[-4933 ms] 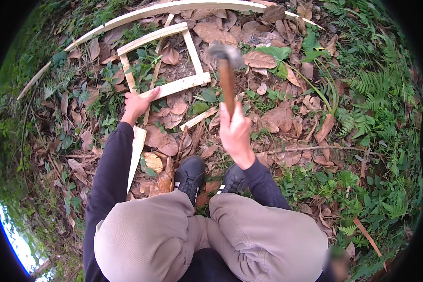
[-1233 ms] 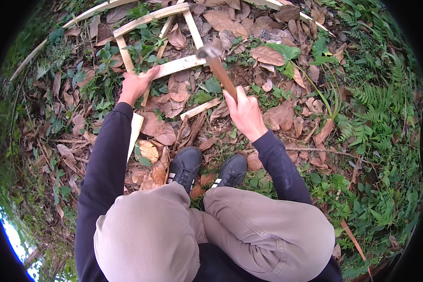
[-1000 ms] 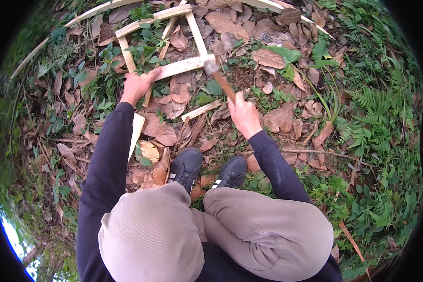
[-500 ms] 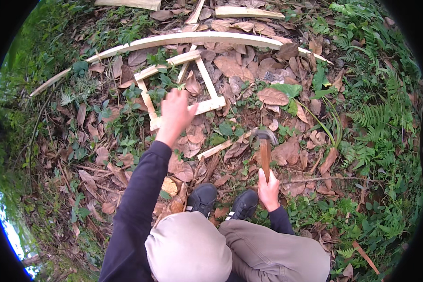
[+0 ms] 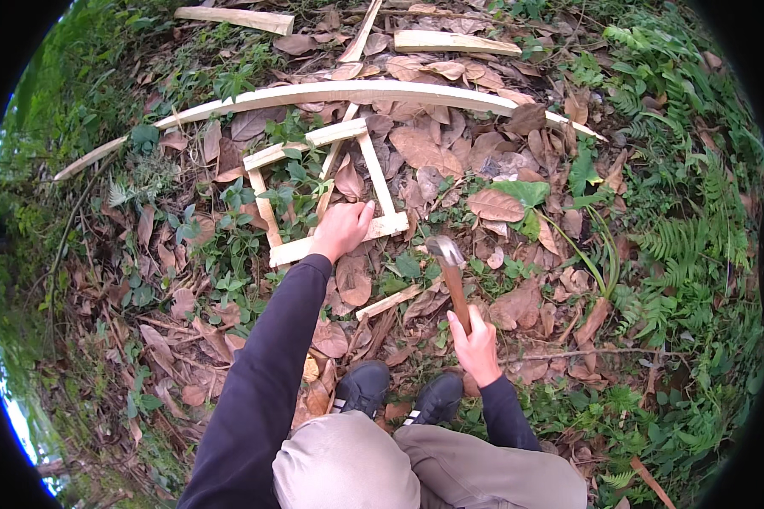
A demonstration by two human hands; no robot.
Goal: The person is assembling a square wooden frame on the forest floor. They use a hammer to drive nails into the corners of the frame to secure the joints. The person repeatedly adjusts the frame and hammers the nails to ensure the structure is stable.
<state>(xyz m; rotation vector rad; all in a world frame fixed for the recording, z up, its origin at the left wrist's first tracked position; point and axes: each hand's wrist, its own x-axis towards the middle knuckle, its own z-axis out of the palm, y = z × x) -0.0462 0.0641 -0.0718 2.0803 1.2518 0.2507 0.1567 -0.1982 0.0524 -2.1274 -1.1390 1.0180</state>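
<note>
A four-sided frame of pale wooden strips point(image 5: 388, 226) lies on the leaf litter ahead of me, slightly turned. My left hand point(image 5: 342, 229) is closed over the middle of its near strip, thumb pointing right; the fingertips are hidden behind the hand. Another thin strip point(image 5: 328, 174) passes through the frame's opening. In my right hand point(image 5: 475, 346) is a hammer point(image 5: 454, 288), gripped by its brown wooden handle. Its metal head is raised to the right of the frame, apart from the wood.
Beyond the frame a long pale strip point(image 5: 382, 90) spans the ground. Further off lie two short planks point(image 5: 457, 42) point(image 5: 234, 19) and a narrow strip point(image 5: 362, 34). A small wood piece point(image 5: 388, 302) sits before my shoes point(image 5: 362, 386). Ferns point(image 5: 679, 220) grow at right.
My left hand has come down onto the near strip, moving right and nearer. The hammer has swung left toward the frame, its head now tilted left. The view has shifted slightly.
</note>
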